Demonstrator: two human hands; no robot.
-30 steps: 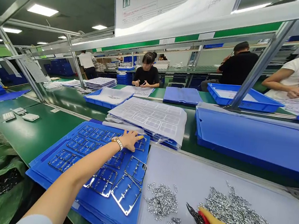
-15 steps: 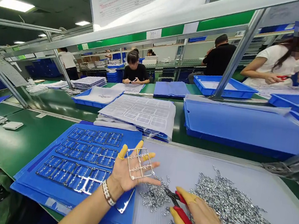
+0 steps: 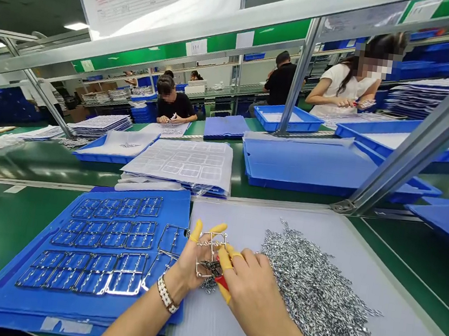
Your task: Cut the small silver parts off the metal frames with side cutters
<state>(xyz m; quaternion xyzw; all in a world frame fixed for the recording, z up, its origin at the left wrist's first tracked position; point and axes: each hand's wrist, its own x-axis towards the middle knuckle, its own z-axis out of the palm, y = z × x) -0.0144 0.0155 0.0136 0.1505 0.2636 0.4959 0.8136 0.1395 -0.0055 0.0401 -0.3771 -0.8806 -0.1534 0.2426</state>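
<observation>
My left hand (image 3: 188,261), with yellow finger covers on the thumb and fingertips, grips a small shiny sprue frame (image 3: 213,237) with a row of little parts across it. My right hand (image 3: 258,289), also in yellow finger covers, is closed around red-handled nippers (image 3: 212,266). Their dark jaws lie at the lower part of the frame; whether they bite on a part I cannot tell. Under the hands a small heap of loose silvery parts (image 3: 208,285) is mostly hidden. Left of them, rows of similar frames (image 3: 91,271) lie on a blue sheet (image 3: 68,309).
A large pile of silvery parts (image 3: 316,288) spreads over a pale sheet (image 3: 221,331) on the right. Beyond stand a white-covered stack (image 3: 184,163) and blue trays (image 3: 298,163). A metal post (image 3: 426,127) slants at right. Several people sit at benches opposite.
The nippers have come up and left from the table to the frame in my left hand. My left fingers, spread before, have drawn in around the frame. The view has swung right.
</observation>
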